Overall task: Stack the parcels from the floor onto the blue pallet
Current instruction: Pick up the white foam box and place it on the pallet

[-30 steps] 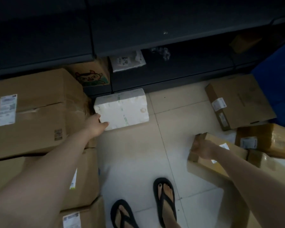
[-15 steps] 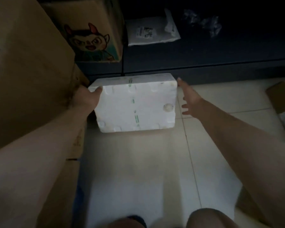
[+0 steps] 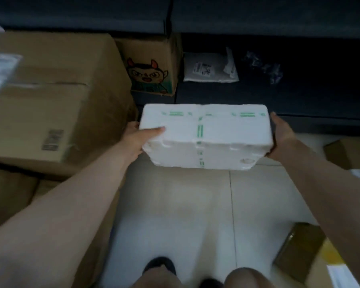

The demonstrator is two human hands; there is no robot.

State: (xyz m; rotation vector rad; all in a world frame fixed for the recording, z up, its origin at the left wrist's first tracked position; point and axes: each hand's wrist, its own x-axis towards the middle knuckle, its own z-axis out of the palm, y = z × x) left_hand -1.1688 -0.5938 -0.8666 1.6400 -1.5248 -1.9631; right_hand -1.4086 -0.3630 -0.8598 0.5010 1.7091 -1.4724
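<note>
A white foam parcel (image 3: 206, 138) with green tape marks is held in front of me, above the tiled floor (image 3: 175, 215). My left hand (image 3: 140, 138) grips its left end with the thumb on top. My right hand (image 3: 283, 136) presses against its right end, fingers partly hidden behind the box. The blue pallet is not in view.
Large cardboard boxes (image 3: 50, 96) are stacked at the left. A box with a cartoon face (image 3: 150, 67) and a small white packet (image 3: 210, 68) sit on the dark low shelf (image 3: 279, 96) behind. More brown parcels (image 3: 299, 252) lie at the lower right.
My right hand has closed on the right end of the foam parcel, and both hands have lifted it off the floor toward me.
</note>
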